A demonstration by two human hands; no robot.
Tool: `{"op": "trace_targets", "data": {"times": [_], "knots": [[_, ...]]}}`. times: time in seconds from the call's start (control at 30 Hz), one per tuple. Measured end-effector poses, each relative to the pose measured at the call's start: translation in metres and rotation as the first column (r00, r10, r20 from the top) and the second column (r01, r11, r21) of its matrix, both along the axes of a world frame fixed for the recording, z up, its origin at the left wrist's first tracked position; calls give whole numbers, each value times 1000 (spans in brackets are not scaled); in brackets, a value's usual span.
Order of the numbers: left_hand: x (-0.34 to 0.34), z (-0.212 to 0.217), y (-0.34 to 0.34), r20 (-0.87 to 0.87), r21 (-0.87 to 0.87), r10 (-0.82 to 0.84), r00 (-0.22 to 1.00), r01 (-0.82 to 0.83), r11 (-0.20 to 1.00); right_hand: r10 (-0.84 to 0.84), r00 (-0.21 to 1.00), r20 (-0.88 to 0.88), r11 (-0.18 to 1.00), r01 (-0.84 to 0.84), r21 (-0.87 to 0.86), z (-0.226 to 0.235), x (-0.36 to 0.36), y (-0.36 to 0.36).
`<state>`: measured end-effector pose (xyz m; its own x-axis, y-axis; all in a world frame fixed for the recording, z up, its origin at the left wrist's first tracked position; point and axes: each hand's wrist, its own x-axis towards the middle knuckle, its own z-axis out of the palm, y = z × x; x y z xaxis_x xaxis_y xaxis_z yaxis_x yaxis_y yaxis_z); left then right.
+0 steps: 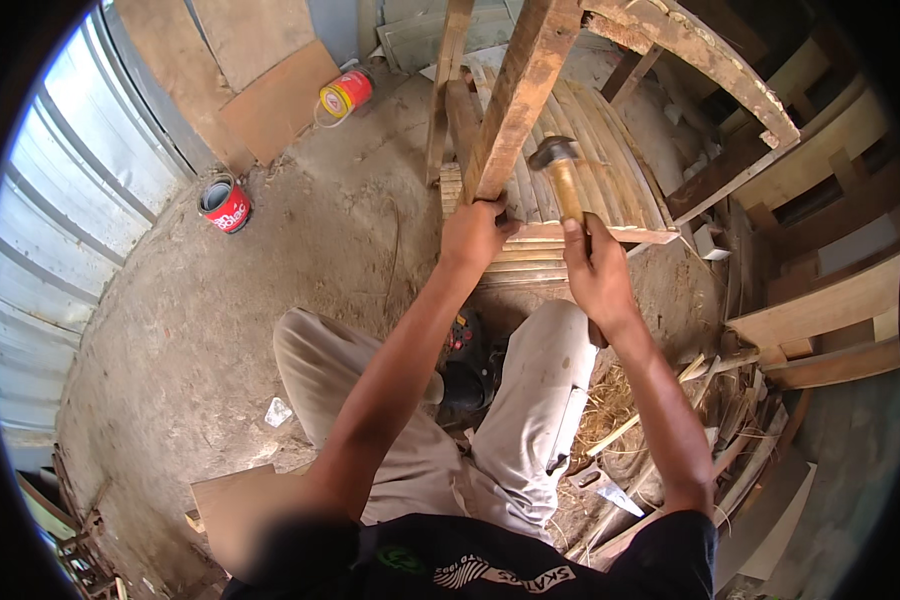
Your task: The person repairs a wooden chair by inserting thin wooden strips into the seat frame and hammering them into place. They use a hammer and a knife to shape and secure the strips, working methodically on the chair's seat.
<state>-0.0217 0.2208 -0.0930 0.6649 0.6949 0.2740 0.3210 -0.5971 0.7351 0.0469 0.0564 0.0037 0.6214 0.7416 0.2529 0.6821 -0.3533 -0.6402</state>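
Note:
My right hand (602, 270) is wrapped around the wooden handle of a hammer (566, 190), its dark metal head raised over the slats. In front of me is a wooden frame with slats (600, 190), apparently a piece of furniture lying on the ground. An upright wooden post (526, 95) rises from its near edge. At the foot of that post my left hand (473, 238) is closed, fingers curled together against the wood. Whatever lies between those fingertips is too small or hidden to make out.
A red can (228, 207) and a yellow-and-red bucket (347, 93) stand on the dirt floor to the left. A handsaw (610, 490) lies among wood scraps and shavings at lower right. Curved wooden pieces (820, 320) are at right; corrugated metal sheeting (90, 200) forms the left wall.

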Motion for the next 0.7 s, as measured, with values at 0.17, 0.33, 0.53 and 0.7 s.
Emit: {"op": "trace_targets", "data": {"times": [0.17,0.33,0.53,0.7], "knots": [[-7,7,1,-69,-43,-62,996,59,997,53,998,41,999,-52,-14,-13,-16,-1],[-6,21,6,-92,-48,-104,990,100,994,50,998,-32,991,-45,128,-16,-11,0],[-11,12,0,-109,54,-92,990,99,994,8,1000,-13,1000,-8,-26,-7,-19,1],[-26,-22,-7,261,-84,-36,965,60,995,19,964,-267,966,51,255,1,-21,-17]]}}
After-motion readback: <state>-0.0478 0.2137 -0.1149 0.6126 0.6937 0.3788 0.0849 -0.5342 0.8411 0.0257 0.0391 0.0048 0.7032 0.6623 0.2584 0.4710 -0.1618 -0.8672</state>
